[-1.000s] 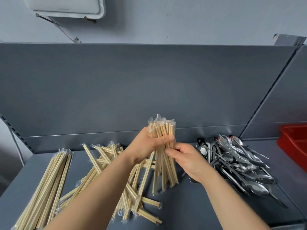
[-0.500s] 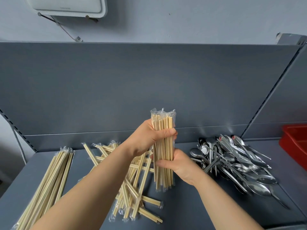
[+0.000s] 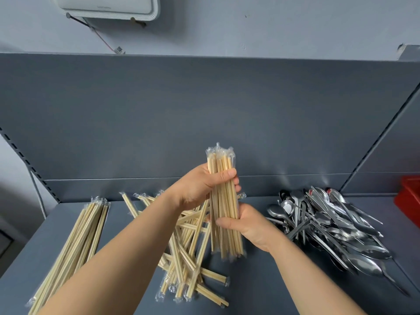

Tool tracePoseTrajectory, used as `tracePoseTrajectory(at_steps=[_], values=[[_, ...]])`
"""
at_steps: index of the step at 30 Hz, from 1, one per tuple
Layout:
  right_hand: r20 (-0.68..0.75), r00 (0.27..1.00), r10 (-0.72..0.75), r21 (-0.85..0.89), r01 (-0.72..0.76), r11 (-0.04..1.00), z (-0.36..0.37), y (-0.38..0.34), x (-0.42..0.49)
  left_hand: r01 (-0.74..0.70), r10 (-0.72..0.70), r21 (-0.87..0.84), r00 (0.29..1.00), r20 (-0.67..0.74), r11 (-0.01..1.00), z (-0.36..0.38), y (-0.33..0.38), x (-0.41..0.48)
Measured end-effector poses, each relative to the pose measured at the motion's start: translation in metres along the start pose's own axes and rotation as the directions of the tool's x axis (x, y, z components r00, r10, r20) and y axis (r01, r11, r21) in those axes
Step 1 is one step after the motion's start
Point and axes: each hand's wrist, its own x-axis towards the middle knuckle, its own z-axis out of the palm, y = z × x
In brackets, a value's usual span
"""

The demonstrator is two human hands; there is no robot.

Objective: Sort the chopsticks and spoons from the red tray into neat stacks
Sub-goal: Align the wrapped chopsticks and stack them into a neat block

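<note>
A bundle of wrapped wooden chopsticks (image 3: pixel 223 201) stands nearly upright above the grey shelf. My left hand (image 3: pixel 200 189) grips its upper part, fingers curled round it. My right hand (image 3: pixel 247 223) grips it lower down from the right. Under my left forearm lies a loose, crossed heap of wrapped chopsticks (image 3: pixel 188 258). A neat stack of chopsticks (image 3: pixel 75 246) lies at the left. A pile of metal spoons (image 3: pixel 329 226) lies at the right. The red tray (image 3: pixel 410 196) shows at the right edge.
The grey shelf (image 3: pixel 261 287) has an upright back panel (image 3: pixel 204 110) close behind the bundle and a slanted side panel at the right. A white device hangs on the wall above.
The fanned lower ends of the bundle have been drawn together into a tight upright bundle. My right hand slid down to its lower half, and my left hand stayed at the top.
</note>
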Motion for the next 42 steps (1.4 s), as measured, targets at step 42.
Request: tracePoseTrajectory(at_steps=[42], values=[[-0.052, 0.973, 0.225, -0.698, -0.196, 0.688, 0.298, -0.002, 0.119, 0.566, -0.009, 0.313, 0.493, -0.87, 0.763, -0.241, -0.08, -0.243]])
